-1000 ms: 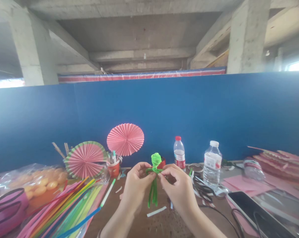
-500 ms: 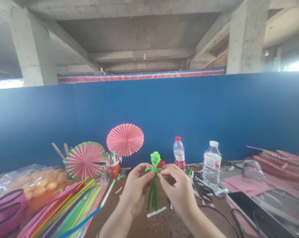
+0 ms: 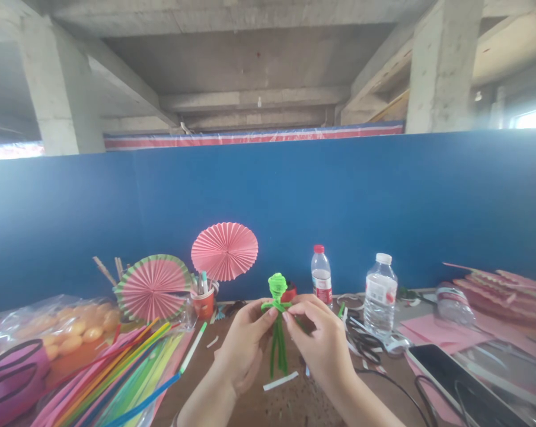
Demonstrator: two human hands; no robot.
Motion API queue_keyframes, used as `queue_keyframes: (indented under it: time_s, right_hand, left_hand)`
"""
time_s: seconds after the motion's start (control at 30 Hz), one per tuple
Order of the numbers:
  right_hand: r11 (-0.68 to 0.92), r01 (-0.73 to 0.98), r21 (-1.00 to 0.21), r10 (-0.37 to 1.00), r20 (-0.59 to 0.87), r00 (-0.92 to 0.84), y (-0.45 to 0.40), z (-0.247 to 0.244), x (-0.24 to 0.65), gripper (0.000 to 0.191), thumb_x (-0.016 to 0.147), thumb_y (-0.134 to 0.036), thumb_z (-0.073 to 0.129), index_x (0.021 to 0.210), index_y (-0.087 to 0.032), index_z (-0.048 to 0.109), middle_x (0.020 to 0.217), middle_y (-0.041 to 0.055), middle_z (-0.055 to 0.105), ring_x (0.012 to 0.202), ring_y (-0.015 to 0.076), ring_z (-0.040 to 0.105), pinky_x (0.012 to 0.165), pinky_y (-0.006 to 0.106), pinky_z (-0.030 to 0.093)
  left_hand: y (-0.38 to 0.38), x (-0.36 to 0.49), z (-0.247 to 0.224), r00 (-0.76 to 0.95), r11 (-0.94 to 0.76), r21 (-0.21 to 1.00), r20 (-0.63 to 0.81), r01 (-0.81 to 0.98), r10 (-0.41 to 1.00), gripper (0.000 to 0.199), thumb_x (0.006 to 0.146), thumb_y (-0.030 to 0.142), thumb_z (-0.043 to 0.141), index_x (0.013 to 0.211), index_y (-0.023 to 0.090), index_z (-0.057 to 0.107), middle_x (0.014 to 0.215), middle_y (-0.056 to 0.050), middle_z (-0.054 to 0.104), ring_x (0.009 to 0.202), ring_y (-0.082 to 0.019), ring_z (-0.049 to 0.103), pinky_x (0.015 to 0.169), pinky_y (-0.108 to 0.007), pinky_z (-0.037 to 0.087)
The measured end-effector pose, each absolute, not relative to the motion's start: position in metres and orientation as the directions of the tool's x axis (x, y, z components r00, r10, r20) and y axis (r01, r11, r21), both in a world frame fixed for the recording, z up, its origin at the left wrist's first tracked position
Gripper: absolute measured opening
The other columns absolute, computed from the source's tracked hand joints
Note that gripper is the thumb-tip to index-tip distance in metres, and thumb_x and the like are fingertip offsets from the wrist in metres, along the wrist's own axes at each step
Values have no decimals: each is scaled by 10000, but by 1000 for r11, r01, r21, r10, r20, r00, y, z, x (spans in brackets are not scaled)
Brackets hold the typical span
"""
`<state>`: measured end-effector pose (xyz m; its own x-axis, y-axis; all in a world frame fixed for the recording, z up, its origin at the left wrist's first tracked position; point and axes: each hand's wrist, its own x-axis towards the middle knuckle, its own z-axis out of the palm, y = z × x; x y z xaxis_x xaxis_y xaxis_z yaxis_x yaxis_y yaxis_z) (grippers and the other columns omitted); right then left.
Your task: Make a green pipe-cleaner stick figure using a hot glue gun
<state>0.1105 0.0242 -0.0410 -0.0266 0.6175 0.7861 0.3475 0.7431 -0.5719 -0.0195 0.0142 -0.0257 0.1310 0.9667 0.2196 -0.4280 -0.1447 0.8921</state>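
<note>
A bright green pipe-cleaner figure [image 3: 277,287] with a coiled top is held upright above the brown table, its darker green stems hanging between my hands. My left hand [image 3: 245,339] pinches its middle from the left, thumb and forefinger at the crossed strands. From the right, my right hand [image 3: 320,332] pinches the strands at the same height. Below the stems a white paper strip [image 3: 280,381] lies on the table [image 3: 268,409].
Colourful pipe cleaners [image 3: 130,373] spread at the left, near a bag of orange balls [image 3: 76,326]. Pink paper fans [image 3: 225,251] and a pen cup [image 3: 203,303] stand behind. Bottles [image 3: 380,296], black scissors [image 3: 366,344] and a phone [image 3: 461,385] are at the right.
The hanging green stems have swung slightly to the right, and the coiled top has tilted a little left. Both hands keep their pinch, nearly in place.
</note>
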Motion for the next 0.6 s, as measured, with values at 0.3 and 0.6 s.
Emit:
queue_keyframes:
  time_s: [0.3,0.6]
  right_hand:
    - [749,333,-573,625,778,-68,26,-38,111,86,760,-144,514,728,-182,584,797,14,570,714,103,547,642,183,428]
    - [716,314,-623,669,741,-56,22,-38,110,93,764,-192,500,726,-172,582,912,46,550,732,122,536,643,207,425]
  left_hand:
    - [13,-18,-28,74,-181,913,223,-364,972,153,737,246,607,870,172,594,822,-22,623,718,-122,572,637,-213,435]
    - [11,-12,-25,-66,-180,908,168,-378,984,186,683,260,654,820,166,571,727,-1,623,652,-123,564,605,-215,424]
